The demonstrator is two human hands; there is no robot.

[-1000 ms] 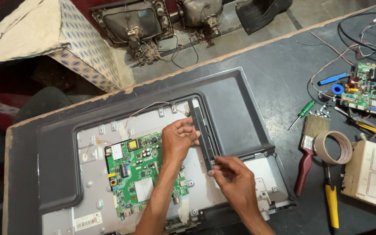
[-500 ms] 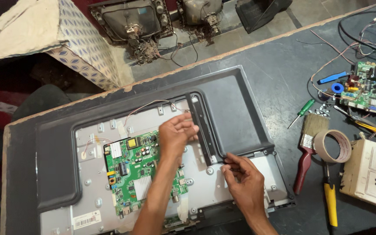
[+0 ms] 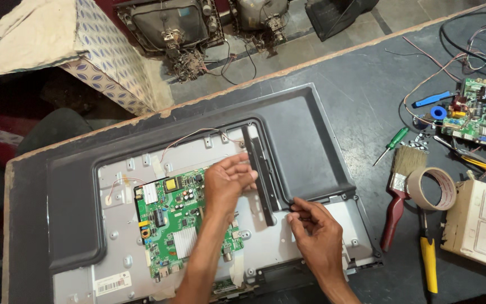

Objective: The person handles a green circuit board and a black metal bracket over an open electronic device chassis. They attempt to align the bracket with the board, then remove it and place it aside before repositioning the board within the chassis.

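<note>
Head view: flat-panel set (image 3: pixel 310 129) lies face down, black rear shell partly cut away, metal chassis (image 3: pixel 119 236) and green circuit board (image 3: pixel 178 225) exposed. Left hand (image 3: pixel 229 183) spread flat, fingers resting against black bracket strip (image 3: pixel 260 174) — gripping nothing. Right hand (image 3: pixel 313 231), below and right of left, pinches shell edge at bracket's lower end. Judgement: opening stage done, board not yet lifted out. Right of hands on dark worktop (image 3: pixel 355 84) — screwdriver (image 3: pixel 390 145), brush (image 3: pixel 400 191), tape roll (image 3: pixel 431 188), second board (image 3: pixel 479 115). Beyond hands: old tube sets (image 3: pixel 170 28) on floor.
</note>
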